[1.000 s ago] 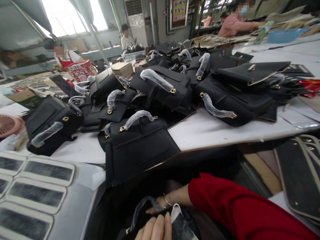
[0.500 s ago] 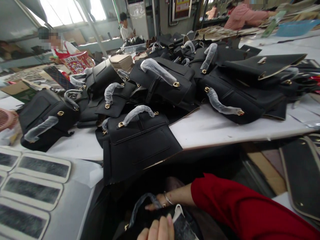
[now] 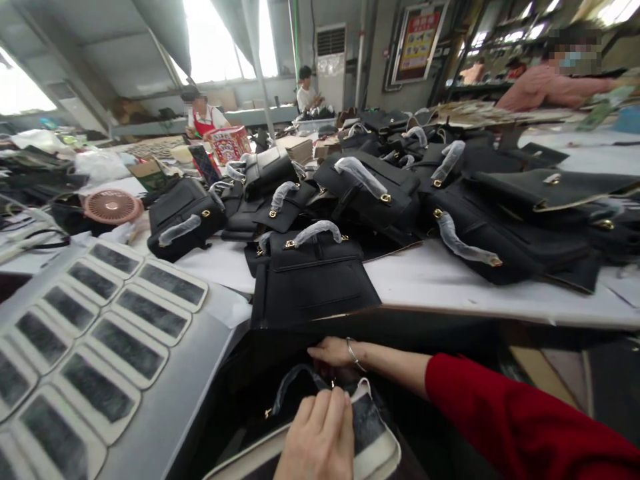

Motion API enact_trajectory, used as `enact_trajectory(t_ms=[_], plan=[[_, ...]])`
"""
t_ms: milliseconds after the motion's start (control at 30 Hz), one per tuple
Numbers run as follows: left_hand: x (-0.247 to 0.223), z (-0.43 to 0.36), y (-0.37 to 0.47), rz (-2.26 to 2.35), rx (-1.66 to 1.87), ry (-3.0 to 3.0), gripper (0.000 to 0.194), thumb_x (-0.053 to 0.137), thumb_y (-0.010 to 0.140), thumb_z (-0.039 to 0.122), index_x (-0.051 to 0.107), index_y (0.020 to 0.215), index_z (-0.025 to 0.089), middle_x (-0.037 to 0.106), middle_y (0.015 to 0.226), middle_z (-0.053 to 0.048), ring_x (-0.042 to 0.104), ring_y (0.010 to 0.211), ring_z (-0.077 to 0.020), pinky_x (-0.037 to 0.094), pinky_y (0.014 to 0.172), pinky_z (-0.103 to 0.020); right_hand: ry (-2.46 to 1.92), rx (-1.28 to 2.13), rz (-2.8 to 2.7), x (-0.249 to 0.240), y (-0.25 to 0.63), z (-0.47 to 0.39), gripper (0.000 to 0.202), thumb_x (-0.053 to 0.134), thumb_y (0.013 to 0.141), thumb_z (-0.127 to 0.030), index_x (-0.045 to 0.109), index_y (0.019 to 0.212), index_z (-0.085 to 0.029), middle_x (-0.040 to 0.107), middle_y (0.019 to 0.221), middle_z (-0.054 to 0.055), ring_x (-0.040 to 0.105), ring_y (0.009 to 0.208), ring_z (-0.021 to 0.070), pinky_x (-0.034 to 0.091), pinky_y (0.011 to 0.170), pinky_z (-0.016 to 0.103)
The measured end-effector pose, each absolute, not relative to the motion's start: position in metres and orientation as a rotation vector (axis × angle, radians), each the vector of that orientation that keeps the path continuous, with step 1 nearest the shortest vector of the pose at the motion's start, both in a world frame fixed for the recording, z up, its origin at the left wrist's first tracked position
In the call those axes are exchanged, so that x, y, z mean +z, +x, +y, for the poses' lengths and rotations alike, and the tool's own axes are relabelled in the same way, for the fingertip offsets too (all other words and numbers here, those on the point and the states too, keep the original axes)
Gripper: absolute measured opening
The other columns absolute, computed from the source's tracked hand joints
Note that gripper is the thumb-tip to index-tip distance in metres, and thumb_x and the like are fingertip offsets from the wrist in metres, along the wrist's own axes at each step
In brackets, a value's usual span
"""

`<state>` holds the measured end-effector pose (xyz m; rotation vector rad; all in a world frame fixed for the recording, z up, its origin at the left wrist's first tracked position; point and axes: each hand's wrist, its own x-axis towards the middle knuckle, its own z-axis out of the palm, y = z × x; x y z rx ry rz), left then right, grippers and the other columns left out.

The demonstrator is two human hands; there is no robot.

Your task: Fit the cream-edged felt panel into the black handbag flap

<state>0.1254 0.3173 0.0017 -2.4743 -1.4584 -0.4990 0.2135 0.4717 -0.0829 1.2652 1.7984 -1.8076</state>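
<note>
White worktable [image 3: 450, 280], black handbag [image 3: 310, 407], plastic-wrapped handle [image 3: 293, 383], gold hardware

From my feed, daylight pours through the blown-out windows [image 3: 227, 40] at the back, washing the white tabletop [image 3: 450, 280] in even brightness, while the space beneath its near edge, where the hands [image 3: 320, 437] work, sits in deep shadow. The wide lens bends the scene hard at the edges, stretching the padded panels [image 3: 100, 333] on the left and the red sleeve [image 3: 525, 433]. The black bags [image 3: 313, 277] lose surface detail, and the far background is soft and smeared.
</note>
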Motion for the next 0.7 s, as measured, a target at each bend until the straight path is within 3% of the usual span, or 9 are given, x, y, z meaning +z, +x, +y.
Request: enact_trajectory(t_ms=[167,300,433,500,600,700], plan=[[-0.003,0.309,0.136,-1.554,-0.521,-2.451,0.023,0.055,0.086,0.018,0.069,0.101,0.009,0.071,0.097,-0.010,0.059,0.080,-0.0229,0.050,0.073,-0.035,1.167,-1.746,2.062,-0.013,0.203,0.462,0.048,0.038,0.105,-0.045,0.067,0.083,-0.014,0.064,0.067,-0.001,0.064,0.064,0.0123,0.052,0.065,0.027],[-0.003,0.309,0.144,-1.566,-0.683,-2.371,0.026,0.057,0.079,0.019,0.070,0.096,0.006,0.070,0.085,-0.010,0.061,0.075,-0.0241,0.055,0.072,-0.037,1.172,-1.492,2.205,0.003,0.187,0.442,0.049,0.038,0.104,-0.045,0.069,0.081,-0.015,0.070,0.072,0.004,0.068,0.072,0.0159,0.053,0.071,0.030],[0.012,0.300,0.130,-1.585,-1.060,-2.437,0.014,0.056,0.085,0.017,0.067,0.092,0.014,0.072,0.087,-0.004,0.066,0.082,-0.0203,0.055,0.087,-0.034,1.053,-1.186,2.295,0.005,0.182,0.429,0.053,0.033,0.103,-0.044,0.071,0.078,-0.016,0.075,0.082,0.010,0.070,0.081,0.0225,0.051,0.073,0.032],[0.024,0.288,0.105,-1.634,-1.303,-2.503,0.017,0.057,0.087,0.019,0.067,0.101,0.017,0.074,0.098,-0.002,0.068,0.092,-0.0179,0.051,0.098,-0.031,0.917,-1.062,2.369,0.010,0.183,0.427,0.050,0.032,0.102,-0.041,0.073,0.088,-0.016,0.075,0.090,0.012,0.070,0.086,0.0256,0.050,0.073,0.032],[0.031,0.262,0.052,-2.234,-1.543,-2.296,0.028,0.053,0.093,0.026,0.067,0.118,0.023,0.069,0.122,-0.006,0.063,0.114,-0.0179,0.049,0.100,-0.026,0.654,-0.906,2.477,0.018,0.185,0.426,0.032,0.052,0.091,-0.028,0.067,0.116,-0.015,0.073,0.105,0.014,0.068,0.095,0.0282,0.048,0.079,0.033],[0.008,0.242,0.011,-3.006,-2.105,-1.153,0.042,0.052,0.091,0.053,0.071,0.109,0.021,0.069,0.122,-0.009,0.061,0.119,-0.0258,0.045,0.107,-0.036,0.489,-0.781,2.537,0.022,0.185,0.425,0.046,0.060,0.083,-0.023,0.058,0.127,-0.011,0.071,0.111,0.017,0.067,0.099,0.0308,0.048,0.083,0.034]])
